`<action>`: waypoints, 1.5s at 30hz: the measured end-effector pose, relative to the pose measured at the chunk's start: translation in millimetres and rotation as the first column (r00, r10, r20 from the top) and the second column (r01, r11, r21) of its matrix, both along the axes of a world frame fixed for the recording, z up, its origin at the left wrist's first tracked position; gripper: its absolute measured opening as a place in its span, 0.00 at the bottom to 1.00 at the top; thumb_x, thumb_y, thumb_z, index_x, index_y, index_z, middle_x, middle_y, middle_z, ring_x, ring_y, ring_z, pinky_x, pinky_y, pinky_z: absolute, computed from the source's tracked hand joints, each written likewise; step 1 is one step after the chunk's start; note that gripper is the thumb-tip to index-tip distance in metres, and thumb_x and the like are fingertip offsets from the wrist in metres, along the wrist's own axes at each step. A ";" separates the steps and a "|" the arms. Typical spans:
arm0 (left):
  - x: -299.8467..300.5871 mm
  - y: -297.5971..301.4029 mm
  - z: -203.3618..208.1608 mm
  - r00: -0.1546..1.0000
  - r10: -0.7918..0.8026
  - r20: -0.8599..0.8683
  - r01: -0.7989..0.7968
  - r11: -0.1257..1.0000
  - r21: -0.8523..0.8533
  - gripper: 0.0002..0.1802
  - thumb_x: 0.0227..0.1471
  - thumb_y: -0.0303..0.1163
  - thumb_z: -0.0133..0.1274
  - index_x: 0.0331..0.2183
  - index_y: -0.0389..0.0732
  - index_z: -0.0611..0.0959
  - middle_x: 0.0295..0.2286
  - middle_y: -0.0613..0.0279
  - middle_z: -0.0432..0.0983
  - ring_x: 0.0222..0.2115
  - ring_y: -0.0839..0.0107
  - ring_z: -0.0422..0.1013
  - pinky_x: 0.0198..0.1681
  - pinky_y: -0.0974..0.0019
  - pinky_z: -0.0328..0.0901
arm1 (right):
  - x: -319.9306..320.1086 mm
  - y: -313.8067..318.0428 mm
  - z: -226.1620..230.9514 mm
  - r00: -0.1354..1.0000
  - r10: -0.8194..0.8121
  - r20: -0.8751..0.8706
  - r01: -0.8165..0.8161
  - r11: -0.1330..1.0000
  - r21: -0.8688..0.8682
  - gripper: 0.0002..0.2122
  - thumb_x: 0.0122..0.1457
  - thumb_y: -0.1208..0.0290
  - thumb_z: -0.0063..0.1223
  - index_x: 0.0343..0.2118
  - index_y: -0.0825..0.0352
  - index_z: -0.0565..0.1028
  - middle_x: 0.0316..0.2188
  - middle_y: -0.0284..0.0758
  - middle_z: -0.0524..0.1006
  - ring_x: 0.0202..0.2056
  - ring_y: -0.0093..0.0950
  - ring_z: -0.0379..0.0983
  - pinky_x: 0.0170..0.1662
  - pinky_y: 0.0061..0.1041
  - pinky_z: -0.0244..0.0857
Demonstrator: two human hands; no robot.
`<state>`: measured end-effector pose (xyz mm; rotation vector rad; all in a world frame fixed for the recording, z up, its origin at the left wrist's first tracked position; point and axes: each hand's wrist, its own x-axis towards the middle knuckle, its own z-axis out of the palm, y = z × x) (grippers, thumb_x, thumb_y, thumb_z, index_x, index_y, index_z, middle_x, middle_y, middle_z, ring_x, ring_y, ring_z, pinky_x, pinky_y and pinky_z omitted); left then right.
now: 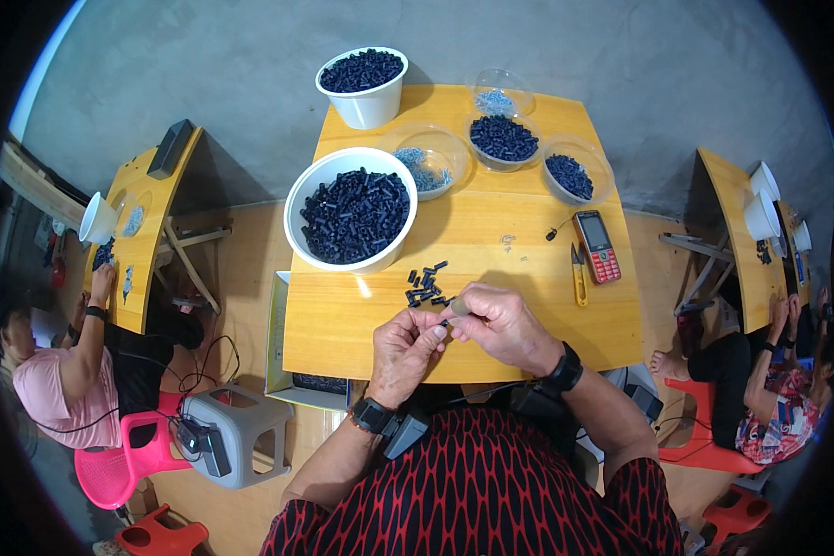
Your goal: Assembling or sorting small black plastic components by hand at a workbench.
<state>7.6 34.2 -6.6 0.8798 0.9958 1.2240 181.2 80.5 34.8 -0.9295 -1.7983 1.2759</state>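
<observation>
Over the front edge of the wooden table (361,320), my two hands meet. My left hand (404,352) is closed in a pinch on a small black tubular piece (445,323), mostly covered by fingertips. Against it my right hand (505,326) is closed too, with an olive-grey thing (458,307) at its fingers, too small to make out. Just beyond the left hand lies a loose pile of black tubular pieces (423,285). A large white tub (296,222) heaped with the same pieces stands behind that pile.
Further back are a second white tub (371,113) and clear bowls of black pieces (503,139) and small silvery parts (423,169). A yellow-handled cutter (579,278) and a red phone (598,246) lie at right. Other people sit at side tables, left and right.
</observation>
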 end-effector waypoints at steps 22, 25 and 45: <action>-1.7 -0.2 3.8 1.000 -0.005 -0.012 0.005 0.999 -0.041 0.03 0.55 0.23 0.57 0.31 0.35 0.78 0.22 0.67 0.75 0.20 0.81 0.69 0.23 0.78 0.66 | 2.7 8.8 22.4 0.953 0.076 0.292 -0.194 0.896 0.399 0.06 0.48 0.87 0.53 0.29 0.72 0.73 0.24 0.42 0.72 0.28 0.42 0.73 0.30 0.34 0.67; -2.3 -0.6 3.4 0.999 -0.013 -0.033 0.011 0.999 -0.043 0.03 0.54 0.23 0.57 0.31 0.35 0.78 0.21 0.68 0.74 0.20 0.82 0.69 0.23 0.78 0.66 | 3.3 9.4 23.4 0.953 0.097 0.289 -0.205 0.905 0.372 0.05 0.48 0.87 0.52 0.29 0.72 0.72 0.24 0.42 0.71 0.27 0.43 0.72 0.30 0.35 0.67; 0.0 -1.8 -4.4 1.000 0.009 -0.030 -0.008 0.999 0.041 0.04 0.54 0.22 0.58 0.30 0.35 0.77 0.21 0.71 0.71 0.19 0.85 0.63 0.22 0.79 0.60 | -2.9 4.9 47.1 0.817 0.132 0.561 -0.377 0.859 0.346 0.04 0.50 0.83 0.50 0.30 0.73 0.68 0.28 0.45 0.70 0.32 0.47 0.73 0.34 0.41 0.68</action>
